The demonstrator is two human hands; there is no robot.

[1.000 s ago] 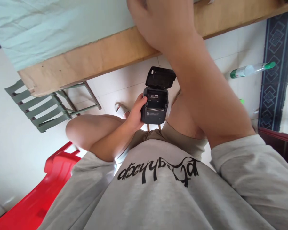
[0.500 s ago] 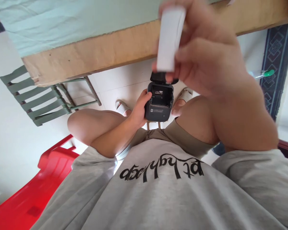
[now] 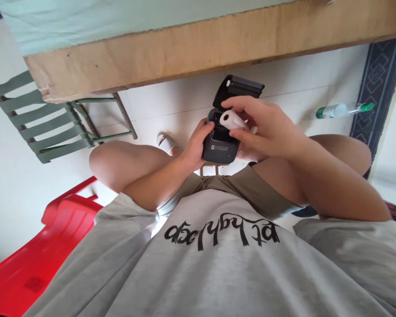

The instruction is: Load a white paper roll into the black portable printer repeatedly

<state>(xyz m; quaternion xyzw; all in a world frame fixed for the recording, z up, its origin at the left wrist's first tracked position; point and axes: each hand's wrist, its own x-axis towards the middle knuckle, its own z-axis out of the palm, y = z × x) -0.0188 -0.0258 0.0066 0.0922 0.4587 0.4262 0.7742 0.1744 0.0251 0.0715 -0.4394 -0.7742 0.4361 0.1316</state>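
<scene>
White paper roll [image 3: 235, 121], pinched in the grip of the right hand [image 3: 270, 125], tilts over the lid-up black portable printer [image 3: 220, 152] that the left hand [image 3: 196, 145] clasps, and could drop crooked if that pinch loosens.

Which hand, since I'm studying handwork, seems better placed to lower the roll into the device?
Probably the right hand: it holds the white roll at the open black device, while the left hand holds the device's side.
</scene>
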